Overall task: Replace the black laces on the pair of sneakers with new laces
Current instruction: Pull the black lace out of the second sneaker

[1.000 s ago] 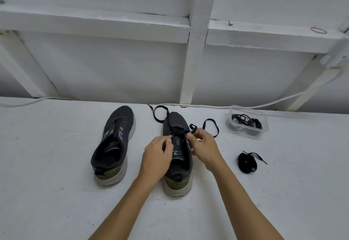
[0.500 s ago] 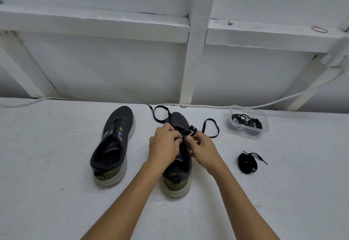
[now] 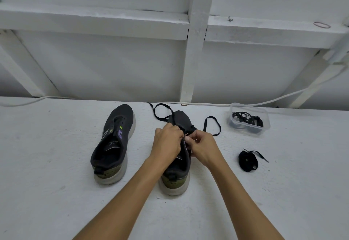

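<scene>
Two dark grey sneakers stand on the white table with toes pointing away. The left sneaker (image 3: 113, 141) has bare eyelets and no lace. Over the eyelets of the right sneaker (image 3: 178, 171), my left hand (image 3: 167, 141) and my right hand (image 3: 203, 145) meet, fingers curled and pinching a black lace (image 3: 211, 126). The lace's loose ends loop on the table beyond the toe, one to the left and one to the right. My hands hide the eyelets.
A coiled black lace (image 3: 247, 161) lies on the table to the right. A clear plastic tub (image 3: 249, 119) holding black laces stands at the back right. A white cable (image 3: 207, 104) runs along the wall. A rubber band (image 3: 322, 25) lies on the ledge above.
My left hand has moved up from the shoe's tongue toward the toe-side eyelets. Both hands have come together over the lace. The lace loops on the table have barely shifted.
</scene>
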The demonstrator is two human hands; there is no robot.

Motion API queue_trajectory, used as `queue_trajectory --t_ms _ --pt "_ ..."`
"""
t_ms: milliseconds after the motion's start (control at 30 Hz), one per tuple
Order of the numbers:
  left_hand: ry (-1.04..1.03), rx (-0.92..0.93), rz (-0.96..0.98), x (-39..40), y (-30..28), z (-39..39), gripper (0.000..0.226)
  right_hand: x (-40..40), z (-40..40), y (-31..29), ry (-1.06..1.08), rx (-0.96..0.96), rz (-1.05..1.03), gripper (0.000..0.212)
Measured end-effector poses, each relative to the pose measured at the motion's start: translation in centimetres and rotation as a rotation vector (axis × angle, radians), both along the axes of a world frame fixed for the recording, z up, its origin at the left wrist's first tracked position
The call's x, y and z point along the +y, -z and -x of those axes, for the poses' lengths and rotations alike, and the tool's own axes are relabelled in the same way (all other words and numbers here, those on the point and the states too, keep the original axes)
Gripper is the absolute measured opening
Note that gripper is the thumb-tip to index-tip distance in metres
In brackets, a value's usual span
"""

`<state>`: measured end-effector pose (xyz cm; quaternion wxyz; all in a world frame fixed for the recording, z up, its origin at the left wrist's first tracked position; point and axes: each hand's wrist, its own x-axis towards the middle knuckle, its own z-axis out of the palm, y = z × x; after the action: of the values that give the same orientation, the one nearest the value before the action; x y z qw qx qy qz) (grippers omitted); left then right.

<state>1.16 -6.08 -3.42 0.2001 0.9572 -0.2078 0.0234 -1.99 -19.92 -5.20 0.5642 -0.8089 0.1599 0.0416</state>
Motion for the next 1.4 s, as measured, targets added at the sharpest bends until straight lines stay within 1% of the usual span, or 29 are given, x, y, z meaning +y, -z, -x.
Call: queue_trajectory --t_ms 100,300,400,533,700,767,933,1000,1133,1233,1333,1400 --pt "0.012 0.017 0.012 0.1 0.2 -0.2 0.022 0.0 0.0 0.0 0.014 -0.009 0.010 0.016" --pt "-0.020 0.085 0.155 0.0 0.7 -0.1 0.020 0.1 -0.1 0.3 0.016 -0.004 0.046 0.017" --pt "-0.013 0.102 0.178 0.3 0.8 -0.1 0.020 0.3 0.0 0.4 0.010 -0.020 0.089 0.013" --pt "-0.018 0.104 0.206 0.6 0.9 -0.3 0.017 0.3 0.2 0.5 0.008 -0.033 0.076 0.011" --pt "-0.048 0.069 0.261 0.4 1.1 -0.1 0.017 0.1 -0.4 0.3 -0.104 -0.034 0.299 0.015" --pt "-0.042 0.076 0.238 0.4 1.1 -0.3 0.018 0.3 -0.4 0.4 -0.100 -0.039 0.330 0.015" --pt "-0.058 0.103 0.184 -0.1 1.0 -0.3 0.019 0.6 0.5 0.7 0.003 -0.097 0.223 0.014" --pt "-0.070 0.107 0.149 -0.1 1.0 -0.3 0.018 0.6 0.6 0.7 0.002 -0.115 0.212 0.014" --pt "-0.100 0.143 0.226 0.1 1.1 -0.1 0.017 0.8 0.5 0.6 -0.002 -0.122 0.172 0.013" --pt "-0.101 0.146 0.265 0.3 1.4 -0.3 0.017 0.7 0.5 0.5 -0.015 -0.116 0.190 0.013" --pt "-0.086 0.164 0.263 0.4 1.2 -0.5 0.018 0.4 0.2 0.4 -0.049 -0.078 0.192 0.012" --pt "-0.071 0.168 0.271 0.5 1.2 -0.5 0.016 0.1 0.2 0.1 -0.021 -0.057 0.112 0.011"
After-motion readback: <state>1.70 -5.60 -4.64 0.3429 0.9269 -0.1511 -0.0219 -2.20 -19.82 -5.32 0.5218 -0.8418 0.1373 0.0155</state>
